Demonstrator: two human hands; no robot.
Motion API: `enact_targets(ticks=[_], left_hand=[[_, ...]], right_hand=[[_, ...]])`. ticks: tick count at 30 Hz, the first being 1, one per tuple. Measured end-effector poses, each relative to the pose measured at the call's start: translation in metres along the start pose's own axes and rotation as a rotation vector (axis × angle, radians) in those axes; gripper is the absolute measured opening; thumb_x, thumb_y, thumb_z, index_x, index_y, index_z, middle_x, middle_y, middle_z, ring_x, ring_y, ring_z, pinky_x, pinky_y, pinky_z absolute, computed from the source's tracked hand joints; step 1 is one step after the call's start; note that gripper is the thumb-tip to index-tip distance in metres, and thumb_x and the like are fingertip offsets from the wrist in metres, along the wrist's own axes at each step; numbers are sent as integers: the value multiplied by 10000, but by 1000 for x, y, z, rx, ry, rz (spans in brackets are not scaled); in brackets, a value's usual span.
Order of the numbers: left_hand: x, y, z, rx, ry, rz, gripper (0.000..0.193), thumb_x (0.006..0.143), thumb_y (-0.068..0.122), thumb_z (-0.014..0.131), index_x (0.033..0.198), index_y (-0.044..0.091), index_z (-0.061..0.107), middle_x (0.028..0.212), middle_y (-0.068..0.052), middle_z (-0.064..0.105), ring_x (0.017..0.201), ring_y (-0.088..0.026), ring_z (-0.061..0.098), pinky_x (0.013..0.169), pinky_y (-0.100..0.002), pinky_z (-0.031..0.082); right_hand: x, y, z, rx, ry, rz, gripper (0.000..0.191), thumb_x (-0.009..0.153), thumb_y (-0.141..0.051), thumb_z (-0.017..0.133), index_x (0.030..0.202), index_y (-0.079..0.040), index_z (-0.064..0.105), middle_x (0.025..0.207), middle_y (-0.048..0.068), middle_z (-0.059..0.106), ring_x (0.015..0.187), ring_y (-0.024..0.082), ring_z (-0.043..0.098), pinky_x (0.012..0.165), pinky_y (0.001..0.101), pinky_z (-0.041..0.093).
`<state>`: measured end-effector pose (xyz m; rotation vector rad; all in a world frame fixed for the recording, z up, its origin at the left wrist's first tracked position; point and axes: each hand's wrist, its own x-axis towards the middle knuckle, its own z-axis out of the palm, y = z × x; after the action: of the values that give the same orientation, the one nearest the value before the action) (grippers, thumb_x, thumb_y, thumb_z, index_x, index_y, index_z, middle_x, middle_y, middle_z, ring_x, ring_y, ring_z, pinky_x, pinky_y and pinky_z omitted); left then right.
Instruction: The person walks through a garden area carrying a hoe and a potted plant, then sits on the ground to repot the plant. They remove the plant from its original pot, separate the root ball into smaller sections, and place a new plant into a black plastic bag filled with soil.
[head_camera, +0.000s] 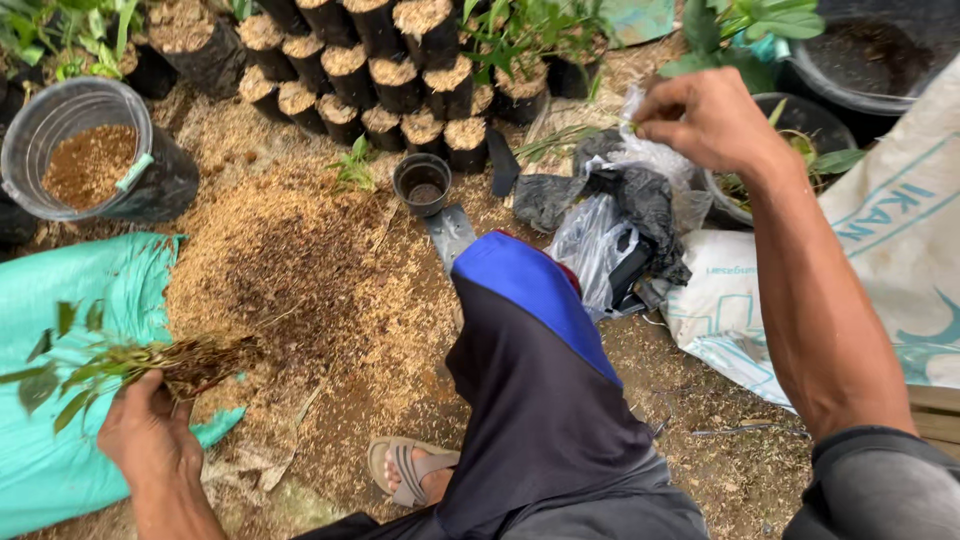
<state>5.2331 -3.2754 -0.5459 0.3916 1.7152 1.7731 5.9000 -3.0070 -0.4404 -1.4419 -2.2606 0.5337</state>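
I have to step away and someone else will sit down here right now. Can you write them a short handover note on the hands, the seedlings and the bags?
Left hand: closed around a bunch of bare-root seedlings, held over the teal sack.
Right hand: raised, pinching a thin green stem above the clear plastic bag.
Things: heap of husk mix in front; small empty black pot beyond it; bucket partly filled with brown mix at far left.
Done: rows of filled black grow bags stand at the back.
Left: the seedlings in the left hand are unpotted; the small pot is unfilled.
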Motion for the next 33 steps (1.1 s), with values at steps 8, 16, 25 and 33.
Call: enact_targets(ticks=[8,16,25,33], left_hand=[[-37,48,19,-162,-117,62,123,991,45,695,1109,72,675,1122,-27,676,1003,-150,628,842,-417,475],[-93,106,24,-170,-225,219,306,1018,29,605,1320,15,653,1283,-91,680,1211,-253,638,1057,-445,534],[-57,117,25,-188,-226,181,212,935,119,693,1099,-15,700,1089,-117,715,1009,-226,673,898,-394,549],[-42,125,43,-100,-154,230,312,902,174,749,1168,11,737,1031,-38,708,885,-151,565,797,-319,438]], right_hand=[[-19,60,-17,-329,92,189,126,952,-147,758,1060,-130,820,950,68,787,755,206,730,732,375,586],[-1,187,-80,-759,237,130,159,843,-198,732,970,-189,828,882,114,758,768,315,710,748,445,580],[75,19,35,-494,-12,-94,290,829,-309,845,1012,-105,752,974,129,779,924,276,739,844,403,583],[98,-380,118,198,-235,-789,320,938,-289,736,1211,-123,755,1139,89,762,997,200,739,787,353,592]])
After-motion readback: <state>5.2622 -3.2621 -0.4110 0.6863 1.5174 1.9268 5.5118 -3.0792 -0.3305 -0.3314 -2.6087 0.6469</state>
